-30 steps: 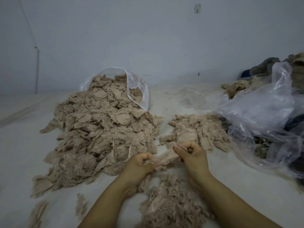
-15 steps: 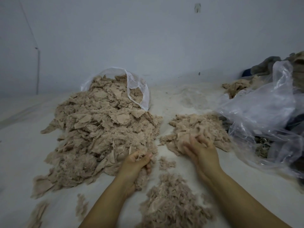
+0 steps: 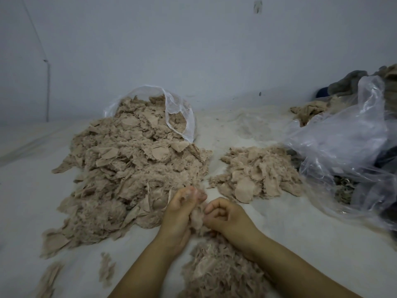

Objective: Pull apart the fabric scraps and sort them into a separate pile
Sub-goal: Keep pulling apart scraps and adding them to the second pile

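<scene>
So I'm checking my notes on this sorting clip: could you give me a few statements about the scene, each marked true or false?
1. Both hands hold one fluffy beige fabric scrap between them. True.
2. The big heap of beige fabric scraps spills from a clear plastic bag. True.
3. The smaller beige scrap pile lies left of the big heap. False: it lies to its right.
4. The left hand rests flat on the white surface. False: it grips the scrap.
5. The right hand is curled. True.

scrap piles (image 3: 133,168): 3 | plastic bags (image 3: 343,143): 2 | hands (image 3: 202,214): 2
</scene>
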Demonstrator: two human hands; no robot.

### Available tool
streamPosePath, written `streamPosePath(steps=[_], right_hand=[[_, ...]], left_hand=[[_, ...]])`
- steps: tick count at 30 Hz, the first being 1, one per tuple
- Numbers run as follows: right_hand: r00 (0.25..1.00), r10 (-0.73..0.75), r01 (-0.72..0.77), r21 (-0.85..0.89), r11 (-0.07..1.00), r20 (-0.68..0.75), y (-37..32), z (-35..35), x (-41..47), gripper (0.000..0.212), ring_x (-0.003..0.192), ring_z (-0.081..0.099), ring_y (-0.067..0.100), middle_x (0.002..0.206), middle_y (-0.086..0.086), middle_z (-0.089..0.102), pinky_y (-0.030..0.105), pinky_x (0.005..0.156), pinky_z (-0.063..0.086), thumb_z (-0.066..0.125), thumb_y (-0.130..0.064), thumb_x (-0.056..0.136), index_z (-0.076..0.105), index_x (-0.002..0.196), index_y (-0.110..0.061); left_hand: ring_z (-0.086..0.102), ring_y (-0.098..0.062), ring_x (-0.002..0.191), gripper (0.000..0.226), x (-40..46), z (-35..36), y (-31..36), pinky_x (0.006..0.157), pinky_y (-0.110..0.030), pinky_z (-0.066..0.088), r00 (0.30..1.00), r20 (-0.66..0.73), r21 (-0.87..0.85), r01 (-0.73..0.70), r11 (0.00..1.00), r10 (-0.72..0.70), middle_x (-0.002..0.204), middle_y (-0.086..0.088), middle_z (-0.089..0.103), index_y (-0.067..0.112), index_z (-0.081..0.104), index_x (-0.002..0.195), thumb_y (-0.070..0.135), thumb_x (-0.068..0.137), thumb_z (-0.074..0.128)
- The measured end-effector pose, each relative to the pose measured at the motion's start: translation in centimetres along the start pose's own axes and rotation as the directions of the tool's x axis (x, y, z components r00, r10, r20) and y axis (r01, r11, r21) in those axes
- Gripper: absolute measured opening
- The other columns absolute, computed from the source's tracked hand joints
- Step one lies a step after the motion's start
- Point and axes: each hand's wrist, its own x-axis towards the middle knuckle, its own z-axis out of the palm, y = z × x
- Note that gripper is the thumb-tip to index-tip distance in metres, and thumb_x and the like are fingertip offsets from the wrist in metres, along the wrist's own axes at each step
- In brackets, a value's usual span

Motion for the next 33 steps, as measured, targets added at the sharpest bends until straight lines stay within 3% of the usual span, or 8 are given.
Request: streamPosePath(steps=[4, 13, 16, 19, 22, 25, 29, 33], right_hand=[[0.990, -0.014, 0.025, 0.078, 0.997, -0.140, -0.2, -1.0, 0.4, 0.014, 0.058, 0.052, 0.005, 0.070, -0.001, 0.056, 0.017, 0.057, 0.044, 0.064, -0.001, 0.086, 0.065, 0.082, -0.015], [0.961, -0.042, 0.101, 0.207, 0.973, -0.274, -0.7, -2.4, 0.6, 0.010, 0.049, 0.055, 0.010, 0.065, 0.005, 0.055, 0.018, 0.049, 0.047, 0.062, 0.006, 0.086, 0.062, 0.084, -0.004], [0.990, -0.058, 0.057, -0.008, 0.998, -0.133, -0.8, -2.7, 0.2, 0.017, 0.063, 0.055, 0.006, 0.078, 0.003, 0.058, 0.014, 0.059, 0.047, 0.073, -0.002, 0.079, 0.064, 0.089, -0.013], [0.980, -0.201, 0.182, -0.369, 0.912, -0.014, -0.6, -2.0, 0.0, 0.051, 0.089, 0.051, -0.003, 0.104, -0.011, 0.052, 0.008, 0.076, 0.043, 0.082, -0.014, 0.071, 0.056, 0.108, -0.037], [0.912, -0.411, 0.369, -0.467, 0.804, 0.014, -0.1, -1.1, 0.2, 0.033, 0.092, 0.053, -0.002, 0.101, -0.009, 0.059, 0.013, 0.078, 0.042, 0.078, -0.013, 0.075, 0.064, 0.097, -0.033], [0.937, -0.334, 0.290, -0.313, 0.904, -0.097, 0.4, -1.3, 0.4, 0.011, 0.072, 0.060, 0.010, 0.078, -0.006, 0.067, 0.026, 0.070, 0.048, 0.071, -0.012, 0.083, 0.068, 0.081, -0.022], [0.971, -0.179, 0.187, 0.034, 0.982, -0.158, 0.1, -1.5, 0.4, 0.018, 0.059, 0.057, 0.011, 0.061, 0.002, 0.062, 0.025, 0.058, 0.046, 0.066, -0.022, 0.088, 0.067, 0.072, -0.013], [0.984, -0.119, 0.118, -0.010, 0.993, -0.135, 0.3, -1.4, 0.5, 0.033, 0.049, 0.047, 0.008, 0.052, -0.003, 0.051, 0.022, 0.052, 0.040, 0.063, -0.041, 0.082, 0.057, 0.060, -0.017]], left_hand=[[0.068, -0.017, 0.063, 0.040, -0.4, -0.3, 0.8, 0.054, -0.027, 0.056, 0.997, 0.039, 0.081, 0.065, 0.995, -0.069, 0.079, -0.009, 0.069, 0.008, 0.057, 0.107, 0.001, 0.069, 0.068], [0.067, -0.017, 0.058, 0.007, -0.3, -0.7, 1.7, 0.050, -0.027, 0.056, 0.991, -0.080, 0.114, 0.115, 0.987, -0.106, 0.071, -0.010, 0.070, 0.002, 0.061, 0.092, 0.000, 0.086, 0.059], [0.064, -0.017, 0.056, 0.008, -0.1, -0.8, 2.1, 0.045, -0.023, 0.053, 0.989, -0.099, -0.010, 0.111, 0.994, -0.112, 0.070, -0.012, 0.068, -0.001, 0.060, 0.093, 0.000, 0.090, 0.053], [0.066, -0.016, 0.057, 0.010, -0.3, -0.5, 1.7, 0.046, -0.022, 0.052, 0.989, -0.064, 0.012, 0.135, 0.991, -0.134, 0.072, -0.013, 0.070, -0.001, 0.060, 0.094, -0.002, 0.091, 0.050], [0.066, -0.020, 0.059, 0.005, -0.7, 0.0, 1.1, 0.049, -0.027, 0.054, 0.987, -0.001, 0.111, 0.161, 0.981, -0.162, 0.072, -0.015, 0.069, 0.001, 0.059, 0.087, -0.001, 0.088, 0.055], [0.064, -0.019, 0.057, 0.009, -0.7, -0.1, 1.1, 0.047, -0.028, 0.054, 0.989, 0.003, 0.142, 0.147, 0.979, -0.148, 0.075, -0.015, 0.067, 0.005, 0.061, 0.083, -0.002, 0.087, 0.057], [0.065, -0.016, 0.061, 0.022, -0.9, -0.2, 1.2, 0.051, -0.025, 0.054, 0.982, 0.142, 0.043, 0.123, 0.991, -0.128, 0.083, -0.011, 0.071, 0.007, 0.068, 0.097, 0.022, 0.081, 0.064], [0.063, -0.013, 0.066, 0.052, -1.0, -0.2, 0.1, 0.057, -0.022, 0.049, 0.985, 0.172, 0.398, -0.037, 0.917, -0.035, 0.081, -0.004, 0.070, 0.017, 0.063, 0.113, 0.029, 0.065, 0.080]])
